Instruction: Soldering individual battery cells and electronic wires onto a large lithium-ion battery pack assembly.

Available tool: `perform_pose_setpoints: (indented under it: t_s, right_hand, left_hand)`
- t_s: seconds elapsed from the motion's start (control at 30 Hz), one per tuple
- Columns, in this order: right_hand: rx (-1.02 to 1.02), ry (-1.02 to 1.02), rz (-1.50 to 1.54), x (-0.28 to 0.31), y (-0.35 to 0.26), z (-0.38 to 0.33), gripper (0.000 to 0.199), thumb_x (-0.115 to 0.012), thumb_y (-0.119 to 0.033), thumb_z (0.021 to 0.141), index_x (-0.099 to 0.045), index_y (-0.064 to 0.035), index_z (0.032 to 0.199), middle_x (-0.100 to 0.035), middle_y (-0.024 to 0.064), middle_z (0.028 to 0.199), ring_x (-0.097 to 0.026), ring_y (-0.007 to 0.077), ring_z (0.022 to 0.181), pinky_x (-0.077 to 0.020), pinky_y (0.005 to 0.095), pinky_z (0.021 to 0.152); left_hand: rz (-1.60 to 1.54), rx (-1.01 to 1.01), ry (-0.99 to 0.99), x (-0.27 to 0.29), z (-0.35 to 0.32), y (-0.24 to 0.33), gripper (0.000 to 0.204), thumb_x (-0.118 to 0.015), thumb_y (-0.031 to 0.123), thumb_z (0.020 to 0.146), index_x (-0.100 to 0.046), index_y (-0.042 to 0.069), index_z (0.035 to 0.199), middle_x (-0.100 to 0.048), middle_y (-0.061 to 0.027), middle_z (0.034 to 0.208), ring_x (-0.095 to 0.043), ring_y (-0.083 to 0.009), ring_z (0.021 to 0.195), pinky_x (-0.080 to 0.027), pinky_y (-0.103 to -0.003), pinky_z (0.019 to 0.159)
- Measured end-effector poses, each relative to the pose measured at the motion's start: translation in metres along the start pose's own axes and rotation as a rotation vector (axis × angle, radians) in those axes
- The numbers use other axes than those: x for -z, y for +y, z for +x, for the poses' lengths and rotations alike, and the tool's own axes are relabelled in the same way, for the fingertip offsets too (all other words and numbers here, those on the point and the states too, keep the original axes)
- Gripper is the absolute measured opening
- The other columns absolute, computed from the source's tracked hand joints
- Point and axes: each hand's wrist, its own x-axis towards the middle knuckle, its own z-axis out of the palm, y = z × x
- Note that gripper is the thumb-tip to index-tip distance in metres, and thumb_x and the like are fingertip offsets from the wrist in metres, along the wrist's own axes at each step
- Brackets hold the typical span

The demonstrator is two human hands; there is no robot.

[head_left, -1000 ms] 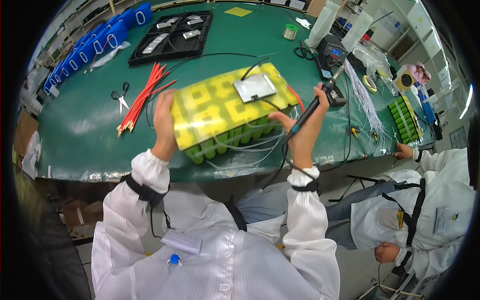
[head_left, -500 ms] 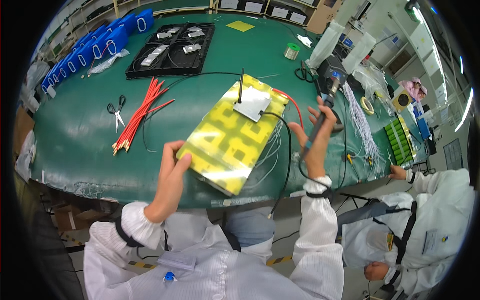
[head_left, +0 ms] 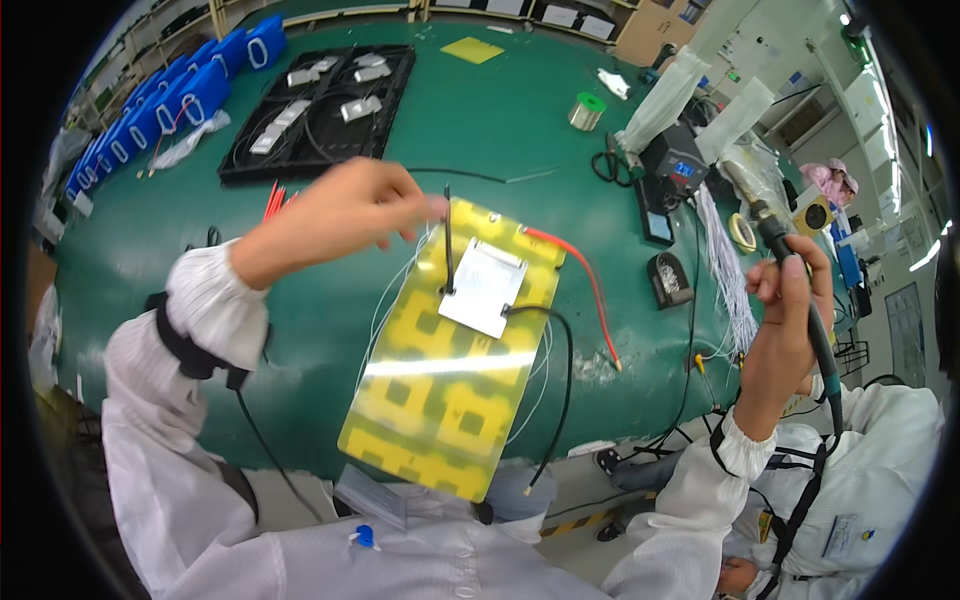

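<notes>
My right hand is wrapped round a soldering iron, raised at the right with its tip pointing up and left. Before me lies a yellow-topped battery pack with a silver metal plate on it. A short black wire stands up from the plate, while a longer black wire curves off its right side. From the pack's far edge a red wire bends to the right. My left hand reaches over the far left corner, its blurred fingertips beside the upright wire's top; whether they grip it is unclear.
A black tray of silver parts and blue packs lie far left. Red wires show partly behind my hand. At right are a solder spool, soldering station, black holder, white wires and a co-worker.
My left hand has let go of the pack's near left corner and moved up to the upright wire. My right hand has carried the iron rightward. The pack now lies nearer me, turned slightly.
</notes>
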Motion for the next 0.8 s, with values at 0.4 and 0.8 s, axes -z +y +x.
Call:
perform_pose_setpoints:
  t_s: [0.4,0.8]
  right_hand:
    - [0.057,0.055,0.038,-0.068,0.014,0.002,0.021,-0.060,-0.012,0.096,-0.056,0.0044,0.108,-0.058,0.0060,0.068,-0.055,0.0106,0.059,-0.0468,0.0244,0.060]
    - [-0.042,-0.196,0.018,-0.123,0.051,-0.032,0.011,-0.066,-0.007,0.088,-0.060,0.0013,0.092,-0.063,0.0023,0.076,-0.051,0.0037,0.059,-0.0394,0.0189,0.053]
  left_hand:
    - [-0.159,-0.138,-0.035,-0.047,0.053,-0.003,0.027,-0.068,0.008,0.087,-0.065,-0.010,0.107,-0.068,-0.0068,0.076,-0.059,-0.0056,0.064,-0.048,-0.021,0.058]
    - [0.096,-0.422,0.101,-0.056,0.057,-0.027,0.022,-0.065,0.003,0.081,-0.071,-0.003,0.101,-0.062,-0.0137,0.069,-0.057,-0.0217,0.056,-0.045,-0.031,0.054]
